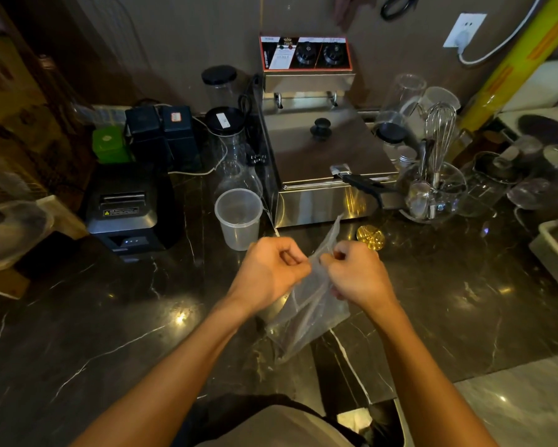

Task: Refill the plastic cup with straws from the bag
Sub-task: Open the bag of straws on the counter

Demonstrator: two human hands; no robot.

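1. Clear plastic bag (306,312) is pinched at its mouth by left hand (271,272) and right hand (356,274), evidently to pull it open above the tabletop (110,317).
2. Plastic cup (238,217) stands empty just beyond, within reach for filling.

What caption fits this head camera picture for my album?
Both hands, left hand and right hand, pinch a clear bag above the dark counter, near an empty plastic cup.

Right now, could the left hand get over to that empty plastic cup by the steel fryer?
Probably yes. The plastic cup stands upright just beyond the left hand, with bare counter between them. But that hand, like the right hand, is pinching the bag, so it would need to let go first.
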